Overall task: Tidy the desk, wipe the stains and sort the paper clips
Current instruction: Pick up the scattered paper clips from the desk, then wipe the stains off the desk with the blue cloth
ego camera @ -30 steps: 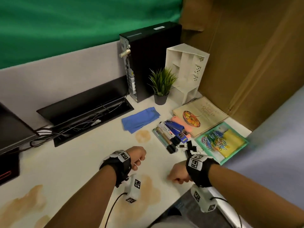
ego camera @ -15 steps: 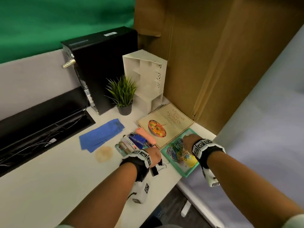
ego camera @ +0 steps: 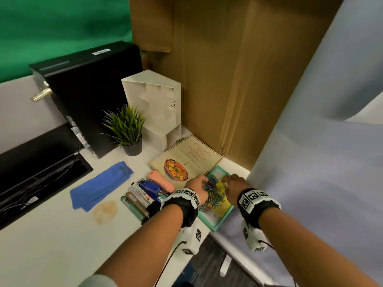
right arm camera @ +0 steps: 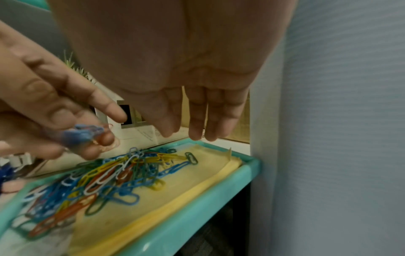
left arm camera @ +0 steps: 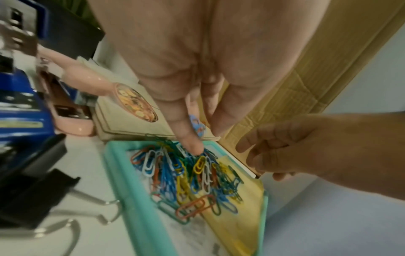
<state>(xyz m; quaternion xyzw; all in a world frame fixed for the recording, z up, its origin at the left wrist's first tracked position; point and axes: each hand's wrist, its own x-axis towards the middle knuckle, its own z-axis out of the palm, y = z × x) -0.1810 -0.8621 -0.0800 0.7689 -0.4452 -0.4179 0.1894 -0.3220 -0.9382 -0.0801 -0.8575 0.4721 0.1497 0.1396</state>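
A teal tray (ego camera: 220,225) at the desk's right front corner holds a heap of coloured paper clips (ego camera: 213,197) lying partly on a yellow note pad (ego camera: 224,208). My left hand (ego camera: 204,181) hovers over the heap's far end and pinches a few blue paper clips (right arm camera: 84,133) between thumb and fingers. My right hand (ego camera: 227,179) hangs over the tray's far right corner, fingers (right arm camera: 196,124) relaxed and pointing down, holding nothing. The left wrist view shows the heap (left arm camera: 188,175), the tray rim (left arm camera: 118,173) and the right hand (left arm camera: 274,149).
A cookbook (ego camera: 186,160) lies behind the tray. To its left are a pink stapler (ego camera: 161,181), a blue stapler (ego camera: 149,187), markers (ego camera: 136,201) and black binder clips (left arm camera: 32,199). Further left lie a blue cloth (ego camera: 101,185) and a brown stain (ego camera: 105,211). A cardboard wall (ego camera: 228,90) stands behind.
Both hands moved from the desk's front edge to the tray at the right. The left hand went from beside the tray into the heap and now pinches blue clips.
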